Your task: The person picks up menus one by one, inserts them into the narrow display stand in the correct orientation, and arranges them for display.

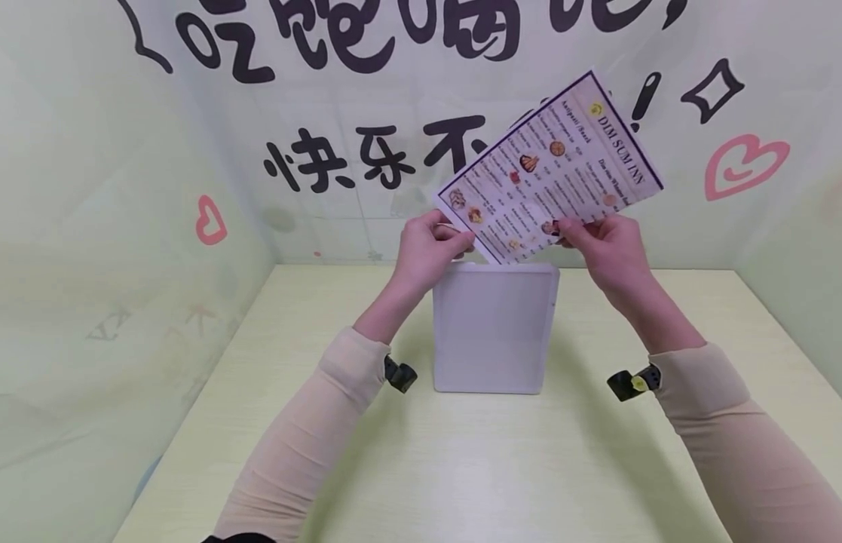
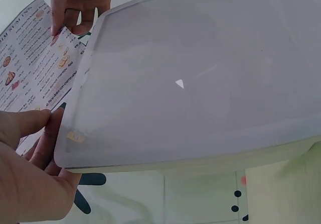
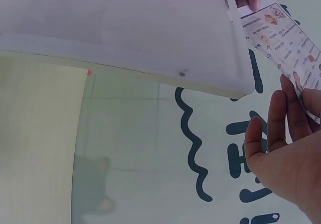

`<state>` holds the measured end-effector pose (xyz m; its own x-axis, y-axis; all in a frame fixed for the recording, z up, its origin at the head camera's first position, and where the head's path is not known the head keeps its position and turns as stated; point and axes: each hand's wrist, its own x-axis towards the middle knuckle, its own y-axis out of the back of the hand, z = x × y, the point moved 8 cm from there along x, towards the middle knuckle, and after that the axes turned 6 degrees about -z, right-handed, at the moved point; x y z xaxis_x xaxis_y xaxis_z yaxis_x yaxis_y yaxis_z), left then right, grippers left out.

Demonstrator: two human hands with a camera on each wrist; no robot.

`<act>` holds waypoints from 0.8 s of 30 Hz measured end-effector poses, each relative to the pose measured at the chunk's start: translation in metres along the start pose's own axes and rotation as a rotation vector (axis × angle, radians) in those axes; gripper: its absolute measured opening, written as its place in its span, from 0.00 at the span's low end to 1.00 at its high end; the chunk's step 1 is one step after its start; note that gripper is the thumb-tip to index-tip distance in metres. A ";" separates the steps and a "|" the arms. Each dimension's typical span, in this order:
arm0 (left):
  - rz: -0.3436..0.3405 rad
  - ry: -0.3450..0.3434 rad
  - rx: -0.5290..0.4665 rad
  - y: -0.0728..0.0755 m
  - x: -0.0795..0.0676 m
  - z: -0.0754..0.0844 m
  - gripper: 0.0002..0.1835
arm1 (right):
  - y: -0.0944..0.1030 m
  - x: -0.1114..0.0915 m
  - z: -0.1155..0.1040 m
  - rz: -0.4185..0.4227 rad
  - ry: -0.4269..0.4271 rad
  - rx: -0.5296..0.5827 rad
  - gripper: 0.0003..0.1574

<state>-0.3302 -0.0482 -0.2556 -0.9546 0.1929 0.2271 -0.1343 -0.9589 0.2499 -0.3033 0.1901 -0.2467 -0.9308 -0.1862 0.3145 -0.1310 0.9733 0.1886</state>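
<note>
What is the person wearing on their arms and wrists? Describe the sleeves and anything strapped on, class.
Both arms wear snug, pale beige sleeves: the left sleeve and right sleeve end at the wrists, leaving both hands bare. A small black device is strapped at each cuff; the left wrist device is all black, while the right wrist device shows a yellow spot.

Bright, even, soft light; faint shadows; wrist views washed-out and slightly blurred.

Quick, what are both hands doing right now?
Left hand: pinching the menu at its lower left edge.
Right hand: pinching the menu's lower right edge.
</note>
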 end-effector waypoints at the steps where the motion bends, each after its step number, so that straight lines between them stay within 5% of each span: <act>1: -0.003 0.009 -0.010 0.000 0.000 -0.001 0.11 | -0.001 0.001 0.000 -0.003 -0.004 -0.019 0.27; 5: -0.017 0.045 -0.023 0.001 0.002 -0.006 0.13 | -0.003 0.003 -0.003 -0.024 -0.007 -0.104 0.29; 16: -0.025 0.110 0.028 0.004 0.004 -0.014 0.14 | -0.006 0.007 -0.009 -0.086 -0.006 -0.114 0.29; 21: -0.031 0.108 0.022 0.004 0.004 -0.017 0.14 | -0.008 0.009 -0.015 -0.119 0.049 -0.143 0.33; 24: -0.034 0.100 0.025 0.004 0.004 -0.018 0.14 | -0.008 0.009 -0.013 -0.119 0.007 -0.186 0.29</act>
<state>-0.3392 -0.0554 -0.2701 -0.9715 0.2023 0.1232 -0.1616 -0.9463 0.2798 -0.3063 0.1791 -0.2328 -0.9099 -0.3000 0.2864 -0.1738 0.9028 0.3934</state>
